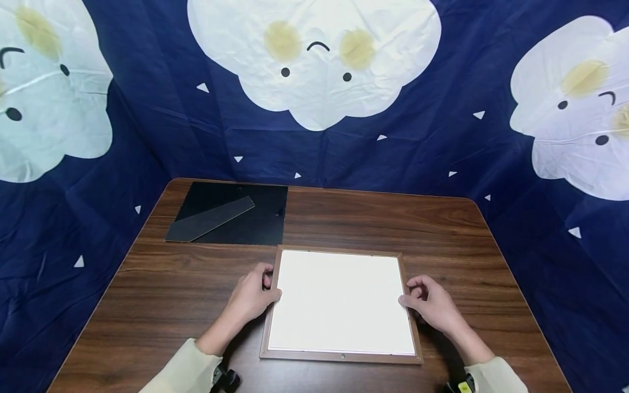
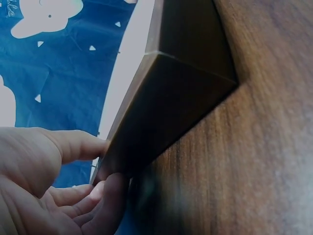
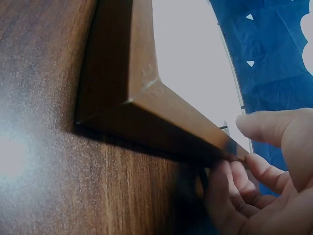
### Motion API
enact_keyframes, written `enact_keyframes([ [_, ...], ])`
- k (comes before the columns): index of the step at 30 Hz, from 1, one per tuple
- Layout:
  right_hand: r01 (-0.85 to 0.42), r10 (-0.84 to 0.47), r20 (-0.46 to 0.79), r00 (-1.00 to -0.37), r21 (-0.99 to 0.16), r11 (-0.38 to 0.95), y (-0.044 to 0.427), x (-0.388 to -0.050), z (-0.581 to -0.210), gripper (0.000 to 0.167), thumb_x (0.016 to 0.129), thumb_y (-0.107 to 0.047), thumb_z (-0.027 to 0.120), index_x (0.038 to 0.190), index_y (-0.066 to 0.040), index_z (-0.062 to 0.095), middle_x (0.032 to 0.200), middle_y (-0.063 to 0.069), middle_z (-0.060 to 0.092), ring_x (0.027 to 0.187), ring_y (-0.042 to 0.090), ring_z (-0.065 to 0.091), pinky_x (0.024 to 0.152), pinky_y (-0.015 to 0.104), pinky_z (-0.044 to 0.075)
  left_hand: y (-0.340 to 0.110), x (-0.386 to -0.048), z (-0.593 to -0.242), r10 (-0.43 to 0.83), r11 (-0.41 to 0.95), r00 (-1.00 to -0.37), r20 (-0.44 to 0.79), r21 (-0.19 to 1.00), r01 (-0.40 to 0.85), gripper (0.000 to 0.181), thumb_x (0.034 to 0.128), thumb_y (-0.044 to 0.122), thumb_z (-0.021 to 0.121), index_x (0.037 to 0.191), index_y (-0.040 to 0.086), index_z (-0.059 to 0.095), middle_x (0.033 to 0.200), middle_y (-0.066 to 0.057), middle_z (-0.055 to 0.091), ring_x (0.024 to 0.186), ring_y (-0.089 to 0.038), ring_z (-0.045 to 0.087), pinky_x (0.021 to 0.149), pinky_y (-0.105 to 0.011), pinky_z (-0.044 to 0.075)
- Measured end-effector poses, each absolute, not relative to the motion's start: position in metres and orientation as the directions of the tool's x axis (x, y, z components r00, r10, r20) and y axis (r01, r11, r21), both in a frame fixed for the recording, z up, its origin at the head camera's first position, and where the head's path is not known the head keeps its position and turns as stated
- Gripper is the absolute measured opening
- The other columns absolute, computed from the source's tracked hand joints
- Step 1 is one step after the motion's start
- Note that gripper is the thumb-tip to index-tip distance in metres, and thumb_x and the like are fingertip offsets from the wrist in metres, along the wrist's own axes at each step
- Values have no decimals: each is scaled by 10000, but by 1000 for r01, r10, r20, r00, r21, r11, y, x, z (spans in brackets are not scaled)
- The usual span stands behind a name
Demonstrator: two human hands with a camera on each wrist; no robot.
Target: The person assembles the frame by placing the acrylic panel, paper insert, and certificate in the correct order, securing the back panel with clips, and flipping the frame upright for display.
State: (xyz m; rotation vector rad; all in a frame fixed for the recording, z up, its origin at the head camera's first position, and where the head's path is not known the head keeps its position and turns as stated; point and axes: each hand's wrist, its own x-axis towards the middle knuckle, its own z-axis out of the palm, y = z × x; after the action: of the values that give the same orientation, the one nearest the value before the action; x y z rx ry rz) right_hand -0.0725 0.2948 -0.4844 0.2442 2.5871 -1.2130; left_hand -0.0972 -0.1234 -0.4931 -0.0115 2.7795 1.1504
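A brown wooden frame (image 1: pixel 342 358) with a white sheet (image 1: pixel 344 300) inside it lies near the middle of the table. My left hand (image 1: pixel 253 295) grips its left side, thumb on the top edge and fingers curled against the outer side, as the left wrist view shows. On the right side, my right hand (image 1: pixel 434 305) holds the frame's edge (image 3: pixel 181 115), its fingers against the outer face and its thumb over the top. In the right wrist view a small dark tab shows by the thumb.
A black backing board (image 1: pixel 265 229) with a slanted dark stand strip (image 1: pixel 211 220) lies at the back left of the wooden table (image 1: pixel 383 224). Dark blue cloth (image 1: pixel 162 120) with white clouds surrounds the table's back and sides.
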Motion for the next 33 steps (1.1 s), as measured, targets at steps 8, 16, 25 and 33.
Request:
enact_keyframes([
  [8, 307, 56, -336, -940, -763, 569, 297, -76, -484, 455, 909, -110, 761, 1285, 4, 532, 991, 104, 545, 798, 223, 582, 573, 362, 576, -120, -100, -494, 36, 702, -990, -136, 708, -72, 521, 788, 103, 757, 1283, 8, 623, 929, -31, 605, 817, -193, 529, 758, -359, 452],
  [16, 314, 60, -342, -938, -759, 571, 300, -81, -484, 453, 911, -110, 757, 1283, 13, 531, 978, 92, 541, 807, 218, 586, 582, 366, 585, -116, -105, -496, 40, 711, -995, -94, 702, -38, 509, 785, 99, 752, 1270, -8, 642, 933, -33, 603, 849, -191, 539, 789, -371, 465],
  [25, 306, 70, -332, -941, -741, 597, 306, -88, -481, 450, 915, -111, 748, 1288, 21, 533, 983, 91, 549, 828, 217, 595, 596, 372, 595, -108, -110, -494, 48, 708, -998, -42, 706, 4, 478, 759, 86, 738, 1219, -17, 662, 895, -34, 598, 844, -198, 541, 766, -356, 459],
  [33, 292, 69, -318, -946, -736, 611, 312, -93, -482, 443, 909, -101, 746, 1275, 29, 532, 956, 81, 533, 825, 222, 588, 590, 377, 587, -102, -114, -498, 69, 695, -997, -22, 719, 32, 461, 765, 69, 726, 1212, -26, 663, 904, -39, 602, 837, -200, 554, 773, -368, 479],
])
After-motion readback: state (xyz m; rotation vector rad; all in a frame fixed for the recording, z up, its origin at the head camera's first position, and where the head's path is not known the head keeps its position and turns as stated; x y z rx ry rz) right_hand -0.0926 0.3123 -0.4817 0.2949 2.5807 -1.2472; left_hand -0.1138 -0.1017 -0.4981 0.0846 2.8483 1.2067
